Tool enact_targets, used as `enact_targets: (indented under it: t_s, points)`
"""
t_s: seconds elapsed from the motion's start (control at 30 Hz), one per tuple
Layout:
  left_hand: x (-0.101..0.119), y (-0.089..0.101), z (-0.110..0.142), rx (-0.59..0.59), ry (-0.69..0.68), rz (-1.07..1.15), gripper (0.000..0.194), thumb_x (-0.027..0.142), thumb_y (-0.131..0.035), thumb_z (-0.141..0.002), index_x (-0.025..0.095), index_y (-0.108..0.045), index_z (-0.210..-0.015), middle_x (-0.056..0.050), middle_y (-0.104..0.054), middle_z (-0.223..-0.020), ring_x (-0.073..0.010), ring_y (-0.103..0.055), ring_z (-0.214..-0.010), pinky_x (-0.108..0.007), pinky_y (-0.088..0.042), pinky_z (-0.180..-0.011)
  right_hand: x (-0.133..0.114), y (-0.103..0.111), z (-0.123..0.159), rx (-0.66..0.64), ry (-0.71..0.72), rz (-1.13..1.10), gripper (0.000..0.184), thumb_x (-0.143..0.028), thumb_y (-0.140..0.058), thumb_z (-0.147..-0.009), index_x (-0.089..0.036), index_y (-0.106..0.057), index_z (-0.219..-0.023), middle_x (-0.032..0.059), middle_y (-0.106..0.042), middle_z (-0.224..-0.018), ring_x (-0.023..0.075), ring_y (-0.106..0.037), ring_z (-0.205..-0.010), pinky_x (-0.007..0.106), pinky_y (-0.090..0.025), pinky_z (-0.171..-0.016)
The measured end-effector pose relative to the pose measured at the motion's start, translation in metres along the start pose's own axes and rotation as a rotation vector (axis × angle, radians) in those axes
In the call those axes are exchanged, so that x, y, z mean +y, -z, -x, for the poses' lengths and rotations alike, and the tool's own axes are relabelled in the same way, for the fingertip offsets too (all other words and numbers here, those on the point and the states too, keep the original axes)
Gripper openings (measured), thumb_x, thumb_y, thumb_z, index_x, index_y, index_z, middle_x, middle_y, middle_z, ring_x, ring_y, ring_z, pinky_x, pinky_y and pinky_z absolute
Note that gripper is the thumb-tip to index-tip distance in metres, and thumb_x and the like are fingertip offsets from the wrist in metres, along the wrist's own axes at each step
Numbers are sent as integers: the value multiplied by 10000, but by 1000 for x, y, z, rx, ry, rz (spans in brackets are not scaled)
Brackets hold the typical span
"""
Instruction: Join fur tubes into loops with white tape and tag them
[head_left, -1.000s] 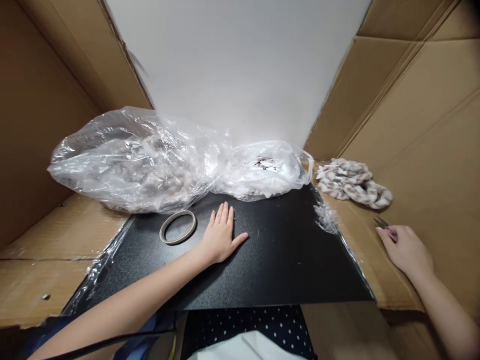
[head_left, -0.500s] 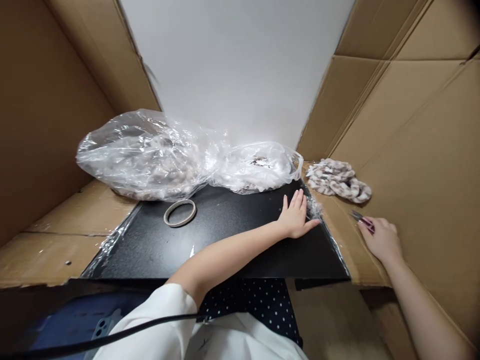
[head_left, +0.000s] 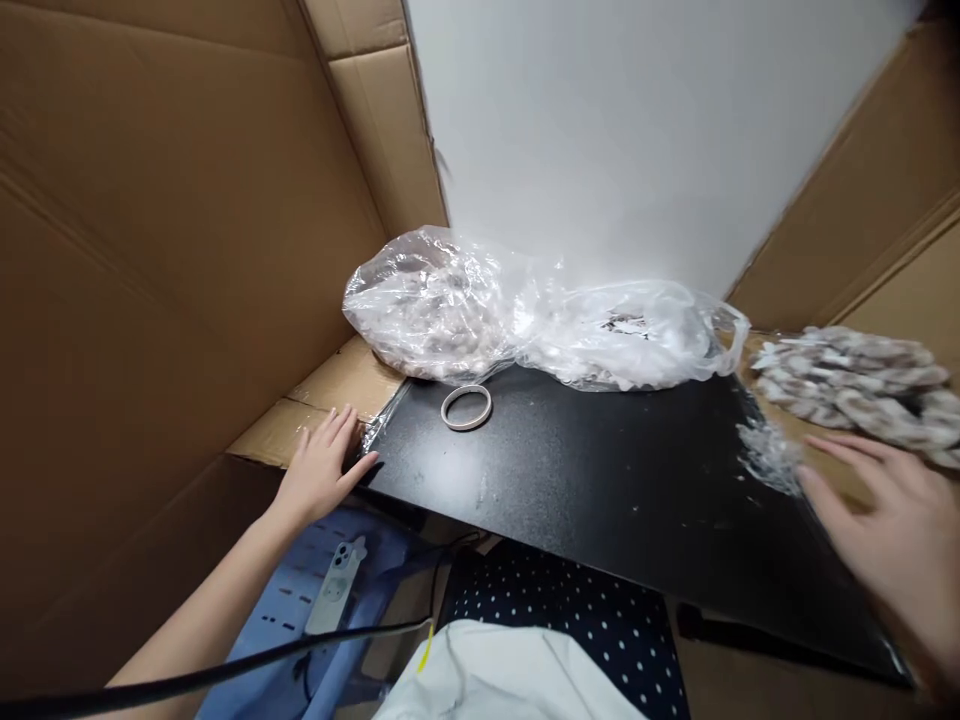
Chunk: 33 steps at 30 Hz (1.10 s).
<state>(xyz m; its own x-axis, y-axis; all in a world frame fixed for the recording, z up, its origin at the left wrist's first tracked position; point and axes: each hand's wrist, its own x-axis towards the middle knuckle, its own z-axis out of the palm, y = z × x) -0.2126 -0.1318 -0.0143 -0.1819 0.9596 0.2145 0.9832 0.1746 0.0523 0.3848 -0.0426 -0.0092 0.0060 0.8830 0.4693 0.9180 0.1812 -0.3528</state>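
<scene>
My left hand lies with fingers spread over the cardboard flap and the left edge of the black tabletop. On the far right, my right hand is slightly blurred, fingers stretched out and apart. Its fingertips are beside a small heap of clear plastic scraps at the tabletop's right edge. Nothing shows in either hand. Just beyond the right hand lies a bundle of fluffy brown-and-white loops. The snips seen before are out of sight.
A clear plastic bag of fluffy pieces and a whitish plastic bag lie at the back. A thin ring, like a tape core, sits before them. Cardboard walls flank the table; a phone rests on a blue stool.
My left hand has crossed from the right edge to the left edge. My right hand has opened, and the snips it held no longer show. The view has turned left.
</scene>
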Motion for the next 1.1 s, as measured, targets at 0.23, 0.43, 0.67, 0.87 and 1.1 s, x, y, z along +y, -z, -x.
enact_targets:
  t_s: [0.23,0.43,0.67,0.87,1.1]
  points:
    - [-32,6,18,152,45,35,422,500,-431,-887,171,-675,-989,-139,-687,-1077,-299,-612,-1054,-404,-475,-926,-118,-41,11,-86,435,-237,261,-337,-508,-892,-250,-612,-1115,92,-617,-1143,302,-575,-1076,516,-459,-940]
    - [-29,0,22,246,19,177,274,466,-469,-894,266,-651,-848,4,-695,-855,-227,-657,-838,-345,-514,-777,-158,-47,56,-350,385,-414,263,-256,-499,-916,-240,-606,-1155,99,-606,-1237,266,-550,-1169,475,-491,-965]
    - [-24,-6,19,302,23,239,222,479,-477,-891,304,-602,-837,110,-701,-852,-228,-658,-866,-387,-532,-812,-200,-63,62,-534,526,-289,422,-306,-500,-926,-181,-532,-1328,124,-450,-1469,311,-348,-1385,547,-350,-1102]
    - [111,-5,-18,195,-329,624,165,351,-575,-870,222,-666,-821,-10,-722,-809,-178,-663,-741,-306,-529,-727,-208,-66,68,-541,551,-359,347,-314,-480,-942,-209,-574,-1259,90,-545,-1386,264,-406,-1343,492,-322,-1113]
    - [371,-5,-81,-227,-786,1082,94,229,-662,-823,144,-701,-832,-51,-734,-802,-156,-663,-724,-266,-523,-715,-191,-62,88,-528,534,-308,276,-279,-536,-920,-226,-604,-1182,61,-590,-1324,214,-437,-1291,431,-303,-1116]
